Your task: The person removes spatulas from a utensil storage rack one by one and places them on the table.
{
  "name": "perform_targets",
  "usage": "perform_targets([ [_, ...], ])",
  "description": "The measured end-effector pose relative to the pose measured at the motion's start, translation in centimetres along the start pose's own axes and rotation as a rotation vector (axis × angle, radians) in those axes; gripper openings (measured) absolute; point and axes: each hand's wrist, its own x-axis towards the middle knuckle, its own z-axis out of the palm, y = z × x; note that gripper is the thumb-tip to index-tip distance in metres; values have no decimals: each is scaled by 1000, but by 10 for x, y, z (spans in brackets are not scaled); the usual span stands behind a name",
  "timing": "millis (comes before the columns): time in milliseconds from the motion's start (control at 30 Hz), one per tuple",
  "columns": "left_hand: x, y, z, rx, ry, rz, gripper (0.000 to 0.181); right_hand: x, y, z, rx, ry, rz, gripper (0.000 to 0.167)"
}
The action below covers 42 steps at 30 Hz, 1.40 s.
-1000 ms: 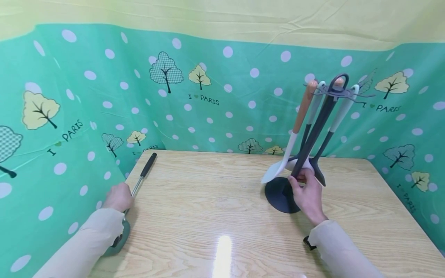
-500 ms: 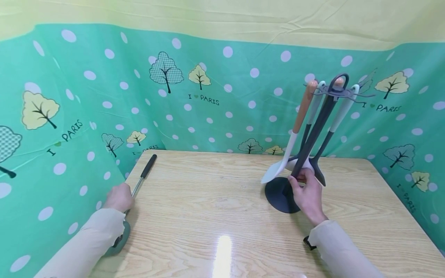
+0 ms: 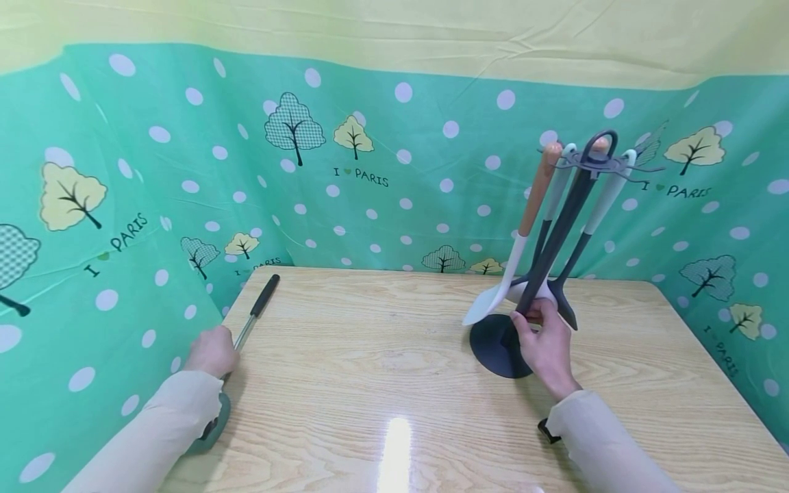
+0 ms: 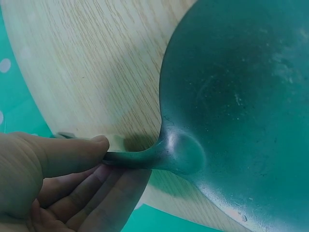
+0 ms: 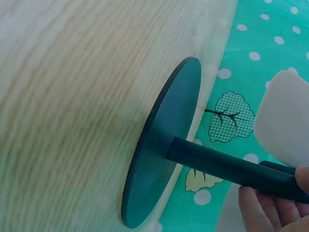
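A long metal utensil with a black handle (image 3: 265,296) and a broad metal head (image 4: 231,92) lies at the table's left side. My left hand (image 3: 211,350) pinches its neck between thumb and fingers, close to the head. On the right, my right hand (image 3: 548,344) grips the lower part of a black post (image 3: 564,229), above its round black base (image 5: 166,145), which rests on the table. Several utensils hang from the rack's top hooks, among them a white turner with a brown handle (image 3: 536,195) and a dark one with a pale green handle (image 3: 609,195).
The wooden table (image 3: 370,342) spans the view. Green dotted cloth (image 3: 370,226) with printed trees stands behind it and along both sides. A black object (image 3: 547,431) shows at the edge of the right sleeve.
My left hand and the black-handled utensil have shifted very slightly to the right. The right hand and the utensil rack look unmoved.
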Motion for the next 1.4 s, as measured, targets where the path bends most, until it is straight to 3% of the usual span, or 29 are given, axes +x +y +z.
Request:
perform_targets([
  [867, -4, 0, -4, -27, -23, 6, 3, -1, 0, 0, -1, 2, -17, 18],
  [1100, -6, 8, -9, 9, -20, 41, 6, -1, 0, -1, -1, 2, -10, 18],
  [1400, -9, 29, -13, 22, 17, 84, 6, -1, -1, -1, -6, -5, -9, 18],
])
